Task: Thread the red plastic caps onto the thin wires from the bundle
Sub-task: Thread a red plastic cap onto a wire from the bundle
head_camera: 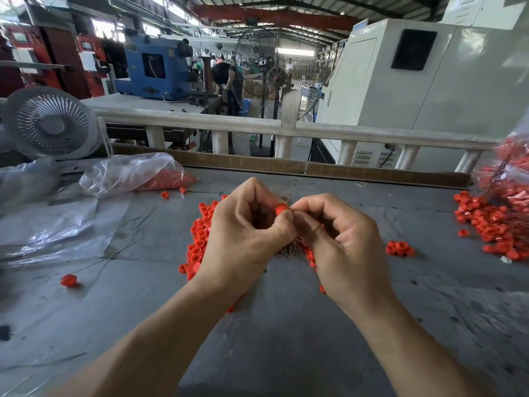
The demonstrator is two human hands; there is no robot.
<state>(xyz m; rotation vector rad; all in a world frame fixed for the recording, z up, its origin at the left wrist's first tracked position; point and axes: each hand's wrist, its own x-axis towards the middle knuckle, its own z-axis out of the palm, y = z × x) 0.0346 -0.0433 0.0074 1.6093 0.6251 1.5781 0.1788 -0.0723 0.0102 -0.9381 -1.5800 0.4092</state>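
My left hand (246,230) pinches a red plastic cap (281,209) between thumb and forefinger above the grey table. My right hand (337,239) meets it fingertip to fingertip, its thumb and forefinger pinched right at the cap; any wire between them is too thin to make out. A bundle of thin coppery wires (282,193) lies under both hands, mostly hidden. A heap of loose red caps (199,239) sits on the table beneath my left hand.
A clear bag of red caps (148,174) lies at the back left by a white fan (48,123). A wired cap (68,280) lies at the left. Threaded caps (492,222) pile at the right; a small cluster (399,248) sits nearer.
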